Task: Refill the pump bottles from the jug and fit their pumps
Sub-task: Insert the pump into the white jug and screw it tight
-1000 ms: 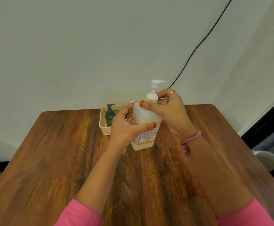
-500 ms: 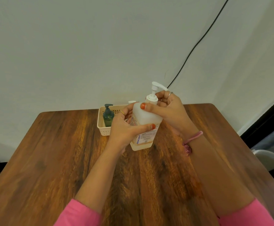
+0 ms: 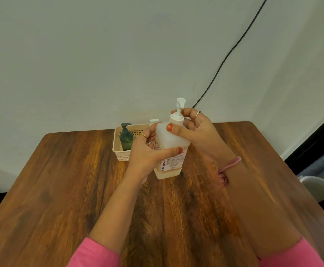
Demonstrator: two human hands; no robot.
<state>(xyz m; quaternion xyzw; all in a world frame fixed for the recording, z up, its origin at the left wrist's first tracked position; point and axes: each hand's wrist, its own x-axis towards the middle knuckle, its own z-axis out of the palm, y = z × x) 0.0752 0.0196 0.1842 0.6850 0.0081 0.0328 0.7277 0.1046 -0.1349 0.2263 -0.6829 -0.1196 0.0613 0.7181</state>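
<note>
The left hand (image 3: 147, 153) grips the white pump bottle (image 3: 169, 151) standing on the bench (image 3: 61, 189); the right hand (image 3: 197, 132) pinches its pump (image 3: 178, 114). A basket (image 3: 116, 145) sits at ten o'clock.

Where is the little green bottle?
In the head view, the green pump bottle stands in the cream basket at the table's far edge by the wall, just left of the left hand.

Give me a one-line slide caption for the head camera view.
Left hand steadies a white pump bottle on the wooden table while the right hand grips its pump collar.
</note>
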